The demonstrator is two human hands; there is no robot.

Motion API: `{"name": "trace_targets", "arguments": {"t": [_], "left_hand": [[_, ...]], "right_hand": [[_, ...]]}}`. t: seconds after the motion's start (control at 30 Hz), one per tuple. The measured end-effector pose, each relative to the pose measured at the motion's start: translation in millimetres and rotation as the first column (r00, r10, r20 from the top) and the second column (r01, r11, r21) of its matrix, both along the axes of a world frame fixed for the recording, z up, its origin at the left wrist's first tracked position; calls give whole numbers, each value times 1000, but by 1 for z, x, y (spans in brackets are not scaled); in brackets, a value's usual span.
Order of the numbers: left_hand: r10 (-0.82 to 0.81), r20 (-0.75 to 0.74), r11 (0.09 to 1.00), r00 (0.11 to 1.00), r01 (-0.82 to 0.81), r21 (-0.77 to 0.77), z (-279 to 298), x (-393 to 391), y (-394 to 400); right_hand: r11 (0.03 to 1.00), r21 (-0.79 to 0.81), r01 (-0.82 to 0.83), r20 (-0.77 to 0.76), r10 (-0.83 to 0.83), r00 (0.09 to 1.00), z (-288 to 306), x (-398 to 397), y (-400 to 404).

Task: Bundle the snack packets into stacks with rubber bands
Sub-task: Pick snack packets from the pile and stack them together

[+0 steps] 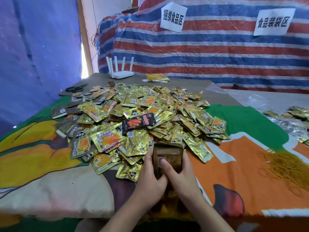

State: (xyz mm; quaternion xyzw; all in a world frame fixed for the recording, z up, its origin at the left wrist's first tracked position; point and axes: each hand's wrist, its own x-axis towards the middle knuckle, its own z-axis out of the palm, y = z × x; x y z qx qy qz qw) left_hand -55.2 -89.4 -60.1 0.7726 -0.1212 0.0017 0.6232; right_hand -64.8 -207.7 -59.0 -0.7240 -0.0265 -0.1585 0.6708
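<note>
- Striped red, white and blue tarpaulin backs the desk, which is covered with a bright printed cloth.
- Both hands sit at the near edge: the left hand and right hand have their fingers curled round a small stack of packets, one hand on each long side, squaring it.
- Behind it, a loose heap of gold foil snack packets fills the middle; one black packet lies on top.
- Rubber bands, a yellow tangle, lie toward the right edge, well apart from the hands.
- Judgement: the packets look light, flat and slick, so a stack may slide; pinching across the long sides should hold it while banding.
- Paper signs read 捆绑食品区 and 食品装袋区; the packet print is too small to read surely.
</note>
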Motion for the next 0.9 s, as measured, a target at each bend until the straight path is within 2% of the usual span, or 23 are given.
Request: {"name": "trace_targets", "arguments": {"t": [0.3, 0.6, 0.67, 0.8, 0.9], "left_hand": [[-60, -36, 995, 998, 57, -84, -4, 3, -8], [-100, -109, 994, 989, 94, -56, -9, 7, -1], [-79, -109, 996, 991, 72, -60, -13, 10, -1], [-78, -81, 997, 994, 76, -29, -15, 13, 0], [-56, -43, 998, 998, 55, -16, -15, 14, -3]], "right_hand": [[999, 37, -11, 9, 10, 1000, 0, -4, 2], [999, 15, -37, 0, 37, 999, -7, -3, -2], [999, -35, -20, -4, 20, 1000, -7, -2, -2], [933, -339, 117, 58, -103, 993, -5, -1, -19], [862, -406, 302, 121, -277, 953, 4, 7, -54]]}}
